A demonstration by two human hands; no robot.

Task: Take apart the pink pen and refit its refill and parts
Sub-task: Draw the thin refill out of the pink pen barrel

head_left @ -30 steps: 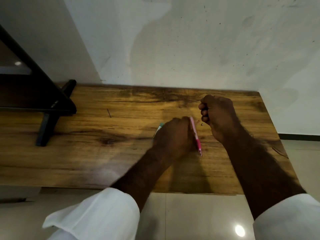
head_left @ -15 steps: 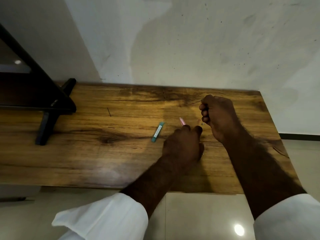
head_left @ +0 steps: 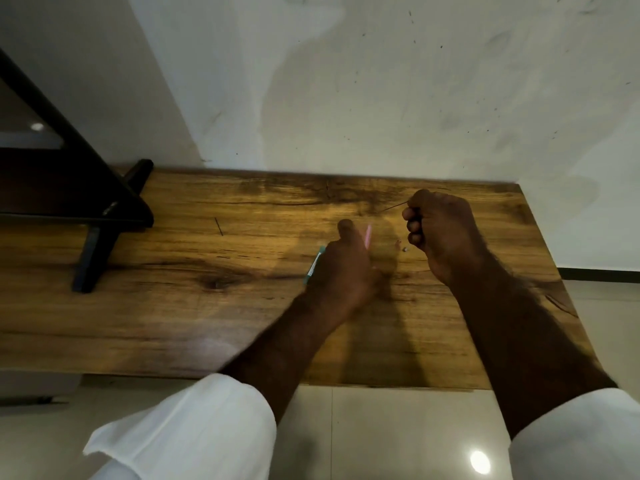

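Blurred pink pen slants upward; thin refill apart.

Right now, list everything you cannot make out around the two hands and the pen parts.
Head view only.
pink pen: blurred by motion, lower part hidden in the left hand gripping it.
teal piece: one edge covered by the left hand; label too small to read.
thin dark rod: only its tip leaves the right hand; refill or not, unclear.
small bits on the table: too small to identify.
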